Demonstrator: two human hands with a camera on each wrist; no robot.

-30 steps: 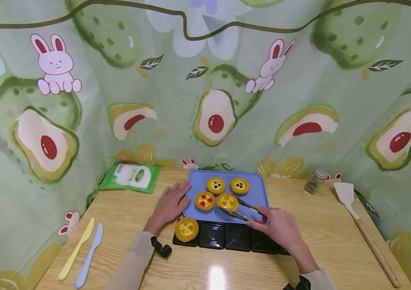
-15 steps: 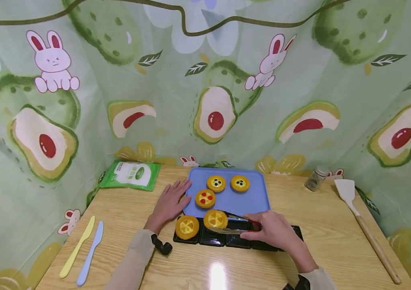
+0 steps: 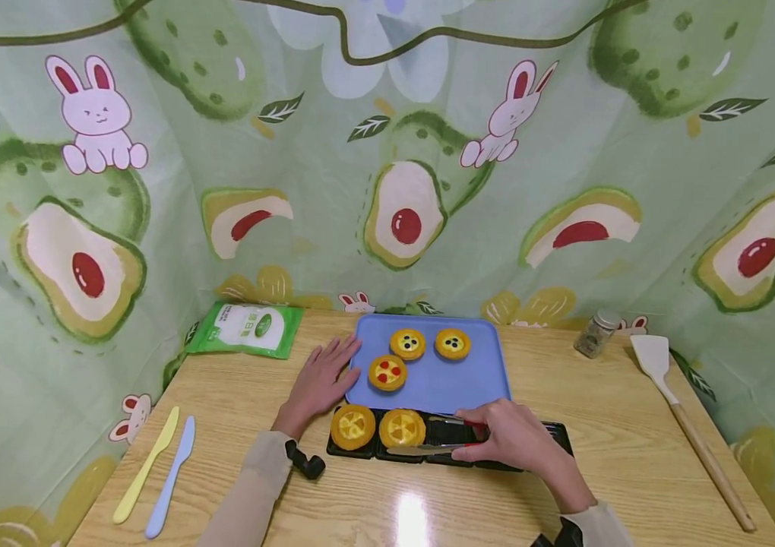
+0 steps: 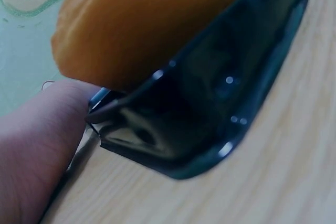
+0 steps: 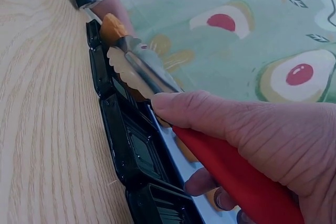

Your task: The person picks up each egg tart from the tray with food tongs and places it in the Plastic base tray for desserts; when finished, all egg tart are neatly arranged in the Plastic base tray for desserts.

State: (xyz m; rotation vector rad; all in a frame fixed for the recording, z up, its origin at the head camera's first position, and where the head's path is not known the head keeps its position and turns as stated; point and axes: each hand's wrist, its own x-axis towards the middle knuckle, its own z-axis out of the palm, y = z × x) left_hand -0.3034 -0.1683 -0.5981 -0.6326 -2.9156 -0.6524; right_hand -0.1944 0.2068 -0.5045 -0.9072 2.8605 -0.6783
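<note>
My right hand (image 3: 520, 437) grips the red handles (image 5: 236, 171) of a pair of metal tongs. Their tips lie on both sides of an egg tart (image 3: 402, 429) with yellow wedges on top, in the second compartment from the left of a black plastic tray (image 5: 118, 148). A similar tart (image 3: 352, 427) sits in the leftmost compartment; the left wrist view shows its side up close. With fingers spread, my left hand (image 3: 319, 380) rests at the left edge of a blue tray (image 3: 469, 384). That tray bears one red-dotted tart (image 3: 387, 373) and two dark-dotted tarts (image 3: 452, 344).
A green-and-white packet (image 3: 247, 329) lies at the back left. Yellow (image 3: 148, 463) and blue (image 3: 172, 479) plastic knives lie at the left. At the right are a small jar (image 3: 596, 334) and a white spatula (image 3: 684, 433) with a wooden handle. Printed cloth hangs behind.
The tongs carried the wedge-topped tart from the blue tray toward me and down into the black tray's second compartment. My left hand has stayed at the blue tray's edge.
</note>
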